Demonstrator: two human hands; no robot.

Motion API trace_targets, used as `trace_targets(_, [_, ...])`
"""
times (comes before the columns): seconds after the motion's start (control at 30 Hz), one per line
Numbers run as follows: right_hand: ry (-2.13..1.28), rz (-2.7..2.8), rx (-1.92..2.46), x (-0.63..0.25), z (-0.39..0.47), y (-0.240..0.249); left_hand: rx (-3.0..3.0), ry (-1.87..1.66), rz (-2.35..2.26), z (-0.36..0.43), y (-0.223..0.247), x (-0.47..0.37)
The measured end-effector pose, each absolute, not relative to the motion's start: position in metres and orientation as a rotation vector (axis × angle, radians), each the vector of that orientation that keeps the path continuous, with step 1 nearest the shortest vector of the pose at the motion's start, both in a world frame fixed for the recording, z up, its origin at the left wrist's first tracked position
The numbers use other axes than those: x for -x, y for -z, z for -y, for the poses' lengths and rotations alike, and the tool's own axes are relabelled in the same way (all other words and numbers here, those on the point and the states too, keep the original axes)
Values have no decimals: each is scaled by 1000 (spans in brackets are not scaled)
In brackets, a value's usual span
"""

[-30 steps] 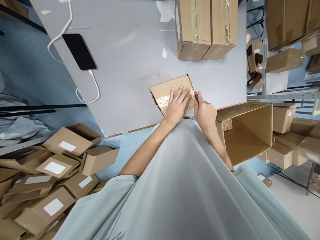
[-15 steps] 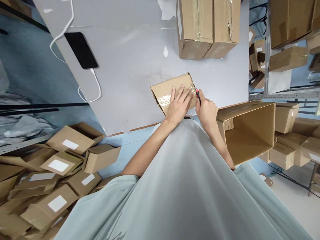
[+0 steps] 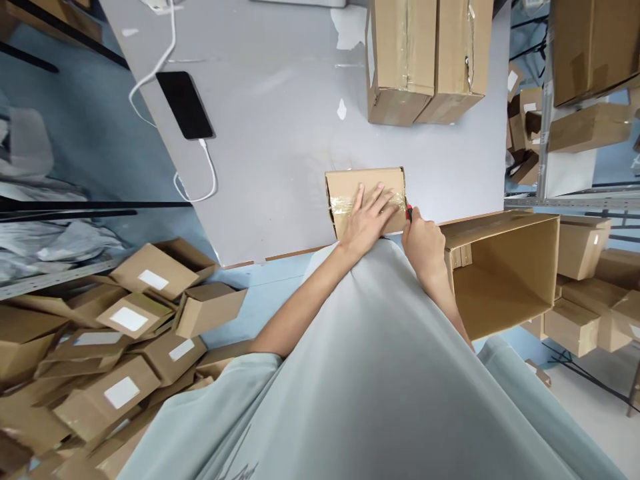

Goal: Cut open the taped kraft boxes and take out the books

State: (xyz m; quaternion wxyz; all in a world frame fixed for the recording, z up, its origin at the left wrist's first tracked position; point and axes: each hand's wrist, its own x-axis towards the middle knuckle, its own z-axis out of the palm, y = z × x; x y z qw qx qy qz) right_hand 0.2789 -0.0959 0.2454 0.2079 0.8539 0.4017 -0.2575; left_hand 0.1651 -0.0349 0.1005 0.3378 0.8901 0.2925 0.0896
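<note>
A small cardboard box (image 3: 370, 177) with clear tape across its top lies at the table's near edge, close to my body. My left hand (image 3: 367, 220) rests flat on the box with its fingers spread over the tape. Wrapped round a red and black box cutter (image 3: 409, 213), my right hand (image 3: 424, 243) is closed at the box's right end. The cutter's tip is at the box's right edge; I cannot make out its blade.
Two taped cartons (image 3: 403, 103) stand at the back right of the grey table (image 3: 265, 153). A black phone (image 3: 185, 105) with a white cable lies at the left. An open large carton (image 3: 505, 267) sits at the right, and piled boxes (image 3: 130, 317) fill the lower left.
The small box has turned so its far edge lies nearly level, and it sits nearer my body. My right hand has moved toward me with the cutter. The whole view has shifted slightly.
</note>
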Motion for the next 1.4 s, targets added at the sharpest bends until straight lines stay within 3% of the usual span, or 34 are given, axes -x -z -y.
trace_targets(0.27, [736,-1137,-2356,-279,87,-239,-2293,-305,-803,30,-94,-166])
trace_targets(0.4, [828,-1075,-2292,-279,110,-258,-2280,-314,-822,26,-98,-167])
trace_targets(0.53, [820,-1143,-2506,-310,136,-261,-2253,-337,-805,20,-102,-157])
trace_targets(0.63, [698,-1083,-2864,-358,131,-209,-2235,-381,-903,16,-99,-133])
trace_targets(0.8, [949,-844,-2996,-425,95,-82,-2214,-431,-1107,14,-93,-71])
trace_targets(1.0, [831,-952,-3005,-417,85,-43,-2092,-426,-1386,21,-103,3])
trace_targets(1.07, [1117,-1079,-2998,-391,80,-44,-2020,-437,-1501,23,-106,22])
trace_targets(1.17, [1941,-1173,-2717,-336,68,-51,-1909,-455,-1675,24,-105,44])
trace_targets(1.23, [2231,-1242,-2529,-303,59,-58,-1862,-489,-1743,23,-100,52])
trace_targets(1.4, [2110,-1620,-2564,-277,51,-78,-1783,-571,-1701,12,-72,47])
